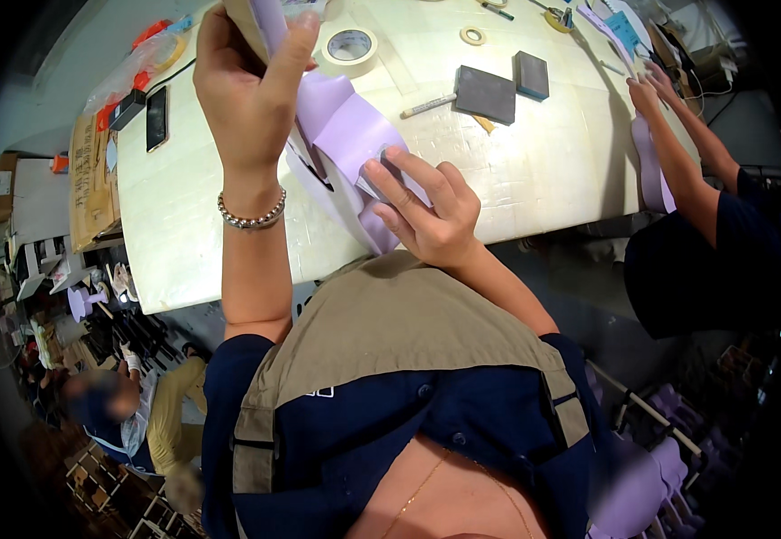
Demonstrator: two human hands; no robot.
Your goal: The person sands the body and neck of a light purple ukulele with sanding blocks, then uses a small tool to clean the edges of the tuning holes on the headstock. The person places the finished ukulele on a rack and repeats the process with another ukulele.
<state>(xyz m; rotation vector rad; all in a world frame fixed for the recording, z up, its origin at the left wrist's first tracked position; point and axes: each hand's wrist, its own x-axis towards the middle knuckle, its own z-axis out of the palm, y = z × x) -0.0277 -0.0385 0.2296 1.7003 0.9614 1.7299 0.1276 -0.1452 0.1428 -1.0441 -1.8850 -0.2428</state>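
A lilac, curvy-edged piece (346, 126) with a dark narrow slot slants over the table's near edge, its lower end close to my apron. My left hand (251, 99) is closed round its upper end, thumb on one face. My right hand (431, 211) has its fingertips on the lower part of the piece, pressing a small grey pad or sheet (384, 155) against the surface. The fingers mostly cover that grey thing, so its exact kind does not show.
On the cream table (552, 171) lie a wide tape roll (351, 47), a small tape roll (472, 36), a marker (428, 106), two dark grey blocks (485, 94) and a phone (157, 117). At right, a co-worker's hands (649, 90) hold another lilac piece. Another person sits lower left.
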